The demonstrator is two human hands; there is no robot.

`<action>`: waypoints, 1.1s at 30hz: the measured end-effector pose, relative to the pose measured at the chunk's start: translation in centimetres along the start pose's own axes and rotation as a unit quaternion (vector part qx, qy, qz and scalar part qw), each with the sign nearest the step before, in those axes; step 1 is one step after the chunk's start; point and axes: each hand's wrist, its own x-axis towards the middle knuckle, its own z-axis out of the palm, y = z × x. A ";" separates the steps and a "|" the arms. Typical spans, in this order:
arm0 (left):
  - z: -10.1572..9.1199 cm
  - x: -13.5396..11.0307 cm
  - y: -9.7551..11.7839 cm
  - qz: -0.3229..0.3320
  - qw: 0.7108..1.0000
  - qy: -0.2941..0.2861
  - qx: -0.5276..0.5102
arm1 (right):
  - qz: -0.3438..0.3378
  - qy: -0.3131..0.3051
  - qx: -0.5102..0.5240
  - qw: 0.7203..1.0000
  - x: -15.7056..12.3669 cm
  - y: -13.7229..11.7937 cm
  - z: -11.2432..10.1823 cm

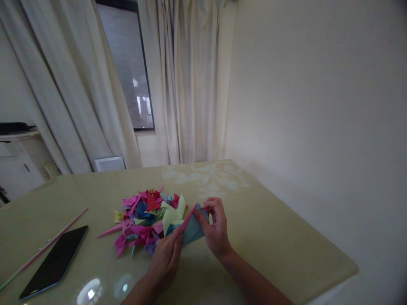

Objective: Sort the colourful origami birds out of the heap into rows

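My left hand (167, 258) and my right hand (215, 226) both pinch a folded sheet of paper (192, 228), blue-grey on one side with a pink edge, just above the table (270, 237). The left fingers grip its lower left corner. Thumb and fingers of the right hand press its upper right corner. Right behind the sheet lies a heap of folded coloured paper pieces (148, 218), pink, red, blue and pale yellow.
A dark phone (55, 262) lies flat at the table's left front, beside a long thin pink stick (44, 248). The wall runs close along the table's right edge. Curtains (187, 84) and a window stand behind the far edge.
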 end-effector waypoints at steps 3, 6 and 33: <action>0.0 0.0 0.0 0.003 1.000 -0.011 -0.005 | -0.003 -0.003 0.003 1.000 0.1 0.0 0.0; 0.1 0.0 -0.2 0.019 1.000 -0.015 -0.006 | -0.007 -0.006 0.009 1.000 0.2 -0.1 -0.1; 0.4 0.7 -0.6 -0.030 0.999 0.025 -0.013 | 0.129 0.229 0.030 0.964 4.6 3.0 -4.6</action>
